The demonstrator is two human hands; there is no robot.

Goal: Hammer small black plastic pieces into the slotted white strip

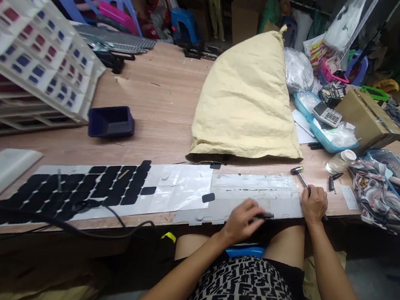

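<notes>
My left hand (241,220) is closed in a pinch on a small black piece (263,216) at the near edge of a long clear-covered strip (256,190). My right hand (313,204) is wrapped round the handle of a small hammer (300,175), whose head points away from me on the table. Two loose black pads (208,197) lie on the white sheet (177,186). Further left on the sheet sits a block of several black pads (87,190) in rows.
A large tan paper sack (247,97) stands behind the strip. A dark blue tray (111,121) and stacked white racks (29,63) are at left. Right side holds a blue basket with a calculator (328,114), a cardboard box (368,118), a jar (339,161) and patterned cloth (379,189). A black cable (68,224) crosses the near edge.
</notes>
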